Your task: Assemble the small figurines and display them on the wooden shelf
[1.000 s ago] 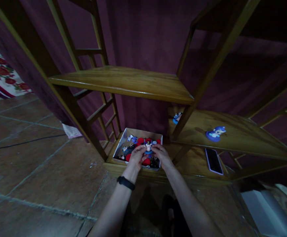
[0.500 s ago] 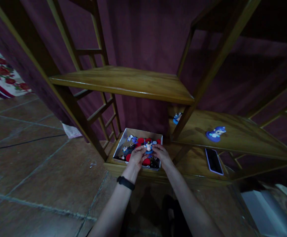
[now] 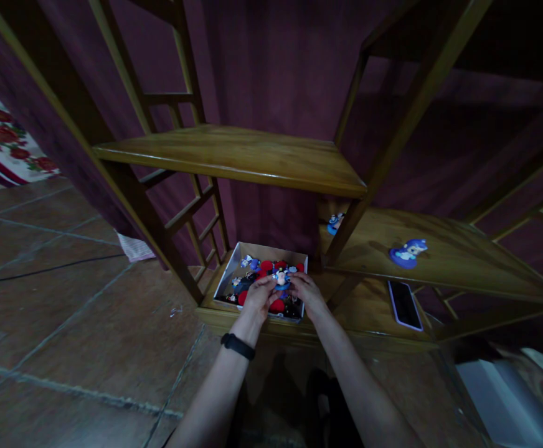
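Both my hands meet over a shallow white box (image 3: 232,264) on the lowest board of a wooden shelf unit. My left hand (image 3: 258,297), with a black band at the wrist, and my right hand (image 3: 305,292) pinch a small figurine (image 3: 281,280) with a pale face and a blue base between their fingertips. The box holds several small red and blue figurines (image 3: 266,266).
A blue figurine (image 3: 408,251) lies on the middle right shelf (image 3: 462,249), and another small blue one (image 3: 334,222) sits near the post. A phone (image 3: 405,304) lies on the lower board. The upper shelf (image 3: 234,152) juts out above the box. Tiled floor (image 3: 66,323) spreads left.
Both hands with the figurine have shifted very slightly upward over the box; otherwise nothing has moved.
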`<state>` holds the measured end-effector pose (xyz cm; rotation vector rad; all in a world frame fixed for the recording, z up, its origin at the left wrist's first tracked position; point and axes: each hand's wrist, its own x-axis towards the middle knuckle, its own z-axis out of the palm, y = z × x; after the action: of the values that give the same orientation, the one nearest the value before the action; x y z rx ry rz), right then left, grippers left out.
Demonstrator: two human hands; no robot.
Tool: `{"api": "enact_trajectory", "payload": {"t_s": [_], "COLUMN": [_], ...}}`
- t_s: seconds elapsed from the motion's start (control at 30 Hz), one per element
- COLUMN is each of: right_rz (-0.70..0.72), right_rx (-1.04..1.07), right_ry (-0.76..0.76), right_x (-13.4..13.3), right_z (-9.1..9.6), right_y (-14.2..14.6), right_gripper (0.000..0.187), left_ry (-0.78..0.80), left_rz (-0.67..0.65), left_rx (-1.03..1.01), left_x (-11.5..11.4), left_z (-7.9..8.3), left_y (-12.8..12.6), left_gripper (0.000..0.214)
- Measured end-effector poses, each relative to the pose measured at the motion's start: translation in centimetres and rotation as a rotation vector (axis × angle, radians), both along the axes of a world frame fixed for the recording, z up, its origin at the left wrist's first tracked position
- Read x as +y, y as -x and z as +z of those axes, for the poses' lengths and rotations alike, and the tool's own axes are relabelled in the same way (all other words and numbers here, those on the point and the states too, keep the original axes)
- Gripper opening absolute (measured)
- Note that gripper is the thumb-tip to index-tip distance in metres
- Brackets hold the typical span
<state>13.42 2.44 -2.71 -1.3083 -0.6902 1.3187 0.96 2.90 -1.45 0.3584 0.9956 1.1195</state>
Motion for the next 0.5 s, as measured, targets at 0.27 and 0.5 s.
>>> {"api": "enact_trajectory", "payload": {"t_s": [0.27, 0.5], "right_rz": [0.041, 0.008], "right_rx": [-0.04, -0.056], "right_ry": [-0.025, -0.028], "right_x": [-0.11, -0.05], "right_z": [0.07, -0.07], "right_y": [-0.08, -0.2], "right_gripper": [0.026, 0.027], "left_ry": [-0.001, 0.002], "left_rz": [-0.042, -0.059], "left_rx": [0.024, 0.037], "left_x": [-0.2, -0.27], "left_z": [0.15, 0.28], "left_y": [-0.05, -0.09], "left_gripper": [0.01, 0.013]}}
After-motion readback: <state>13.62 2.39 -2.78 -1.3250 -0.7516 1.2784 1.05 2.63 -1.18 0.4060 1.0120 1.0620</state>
